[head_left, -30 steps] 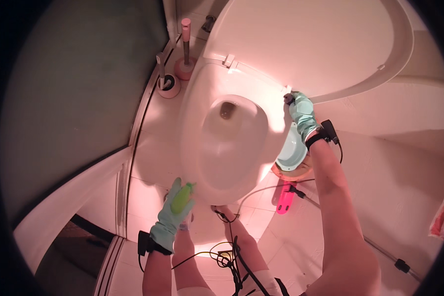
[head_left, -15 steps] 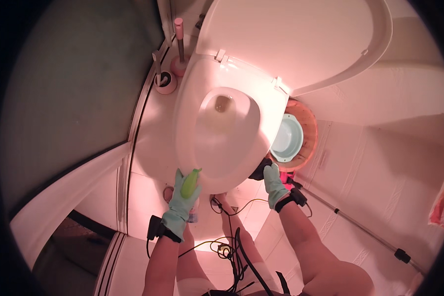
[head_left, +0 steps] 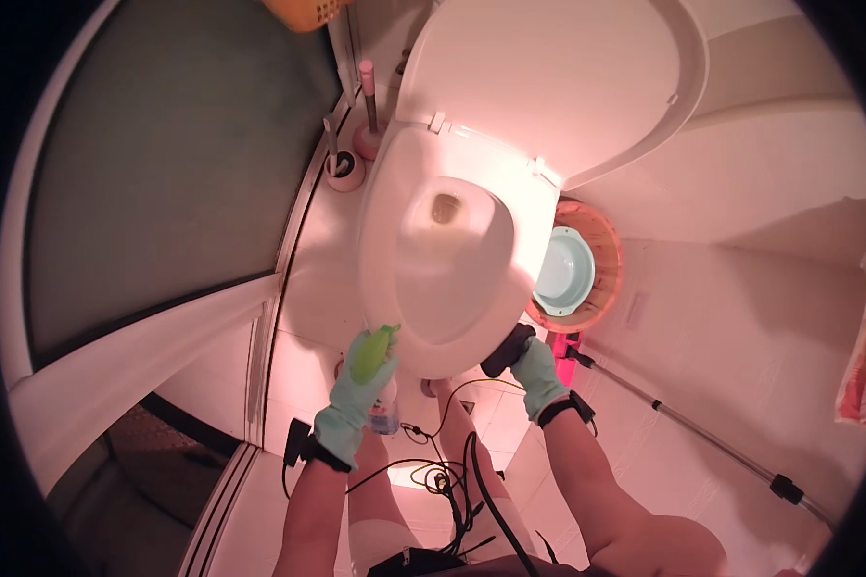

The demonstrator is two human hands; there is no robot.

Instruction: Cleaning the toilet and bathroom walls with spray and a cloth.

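Cloth (head_left: 508,351) sits at the front right of the toilet (head_left: 433,360) in the head view, gripped by the right hand (head_left: 537,373), while the left hand (head_left: 354,389) clasps the spray bottle (head_left: 369,357), which an unintended squeeze might fire, and dangling cables (head_left: 471,464) might snag if either hand swings wide.

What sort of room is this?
Bathroom, probably a home one: a toilet with its lid raised, a brush in a round holder, and what looks like a plunger beside it.
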